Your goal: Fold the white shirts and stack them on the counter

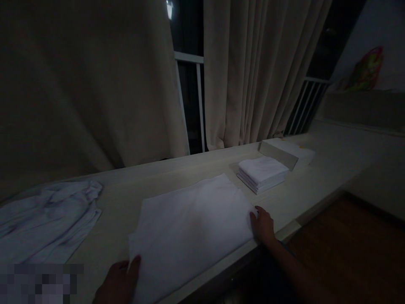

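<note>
A white cloth [193, 228] lies spread flat on the pale counter, partly folded, with a second layer peeking out at its left edge. My left hand [120, 278] pinches the cloth's near left edge between thumb and fingers. At the right edge, my right hand [263, 226] grips the cloth's side, thumb on top. Just beyond the right edge sits a neat stack of folded white cloths [263, 172]. To the left lies a crumpled heap of white cloth [50, 219].
An open box [280, 154] with white contents stands behind the stack. Beige curtains [247, 76] hang along the back edge, with a white railing [190, 57] between them. A red and green bag [367, 69] rests at far right. The counter's front edge [316, 209] drops to a brown floor.
</note>
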Demonstrator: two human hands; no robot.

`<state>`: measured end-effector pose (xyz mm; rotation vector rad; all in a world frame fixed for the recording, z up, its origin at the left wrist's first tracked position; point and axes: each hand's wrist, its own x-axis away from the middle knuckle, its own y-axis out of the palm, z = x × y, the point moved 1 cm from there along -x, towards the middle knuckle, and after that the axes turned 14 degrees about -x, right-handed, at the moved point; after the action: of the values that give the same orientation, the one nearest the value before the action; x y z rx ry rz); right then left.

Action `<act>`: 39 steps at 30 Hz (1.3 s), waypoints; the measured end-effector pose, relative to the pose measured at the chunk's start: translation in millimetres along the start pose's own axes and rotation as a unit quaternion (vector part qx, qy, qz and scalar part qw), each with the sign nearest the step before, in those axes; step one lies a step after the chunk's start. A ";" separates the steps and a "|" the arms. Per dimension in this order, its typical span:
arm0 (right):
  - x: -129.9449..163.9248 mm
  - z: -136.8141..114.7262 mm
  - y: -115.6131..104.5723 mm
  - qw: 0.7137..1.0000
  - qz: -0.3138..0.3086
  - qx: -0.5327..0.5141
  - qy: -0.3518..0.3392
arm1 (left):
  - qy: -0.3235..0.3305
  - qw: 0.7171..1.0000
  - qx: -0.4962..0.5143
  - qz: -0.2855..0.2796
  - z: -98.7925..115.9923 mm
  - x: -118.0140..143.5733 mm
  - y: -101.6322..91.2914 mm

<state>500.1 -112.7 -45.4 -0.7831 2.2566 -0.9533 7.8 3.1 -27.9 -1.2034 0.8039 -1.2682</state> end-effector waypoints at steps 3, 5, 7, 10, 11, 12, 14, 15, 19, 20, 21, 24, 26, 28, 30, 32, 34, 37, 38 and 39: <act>-0.5 4.1 -4.0 1.000 0.009 -0.023 -0.006 | 0.009 0.999 -0.017 -0.026 -0.7 -1.4 -1.4; 1.3 3.7 -7.2 0.999 0.026 -0.020 -0.025 | 0.010 0.999 -0.031 -0.012 3.4 3.0 -5.3; 6.6 -0.7 -9.3 0.997 0.039 -0.008 -0.070 | 0.034 0.995 -0.059 0.078 16.2 12.6 -8.2; 19.5 -16.8 -6.0 0.983 0.013 -0.007 -0.182 | 0.157 0.953 -0.109 0.235 54.5 36.2 1.5; 23.9 -25.1 -2.8 0.976 -0.007 -0.009 -0.217 | 0.217 0.934 -0.121 0.258 70.3 45.8 9.7; 27.4 -35.1 1.6 0.969 -0.031 -0.011 -0.246 | 0.278 0.913 -0.130 0.267 86.0 55.5 19.6; 30.4 -60.2 13.9 0.955 -0.086 -0.015 -0.283 | 0.381 0.871 -0.149 0.272 113.2 73.8 40.4; 29.6 -75.2 21.7 0.949 -0.115 -0.017 -0.294 | 0.412 0.855 -0.157 0.272 123.1 81.3 49.7; 14.3 -142.0 64.4 0.914 -0.234 -0.026 -0.329 | 0.451 0.839 -0.169 0.254 136.7 94.2 70.9; 9.0 -157.3 76.9 0.902 -0.268 -0.026 -0.339 | 0.448 0.842 -0.168 0.249 135.6 93.9 72.6; 3.6 -170.8 89.6 0.889 -0.300 -0.025 -0.345 | 0.446 0.845 -0.166 0.245 134.0 93.0 73.5; -13.4 -199.9 125.1 0.873 -0.352 -0.015 -0.337 | 0.440 0.853 -0.155 0.234 129.3 89.3 74.3; -25.2 -211.8 145.0 0.881 -0.346 -0.004 -0.324 | 0.442 0.856 -0.147 0.224 128.0 87.9 75.0; -36.9 -221.0 161.9 0.889 -0.333 0.004 -0.314 | 0.442 0.860 -0.139 0.214 127.4 87.3 75.9; -47.8 -228.8 176.5 0.894 -0.328 0.012 -0.305 | 0.439 0.865 -0.132 0.207 126.5 86.9 76.4; -57.1 -235.4 188.7 0.898 -0.327 0.019 -0.294 | 0.435 0.869 -0.125 0.200 125.0 86.7 76.4; -64.2 -240.6 197.2 0.902 -0.326 0.026 -0.283 | 0.434 0.872 -0.121 0.193 123.3 87.1 76.0; -70.1 -247.7 200.1 0.903 -0.332 0.036 -0.269 | 0.433 0.874 -0.109 0.189 122.4 89.0 75.4; -70.2 -251.0 198.0 0.903 -0.335 0.039 -0.268 | 0.435 0.875 -0.104 0.188 122.5 89.8 74.9; -68.6 -255.0 194.3 0.902 -0.333 0.041 -0.270 | 0.437 0.874 -0.098 0.187 122.6 90.5 74.0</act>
<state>315.6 157.6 -25.4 -1.6092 1.4640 -0.9482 159.9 -66.5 -54.8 -0.5175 1.7662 -1.4076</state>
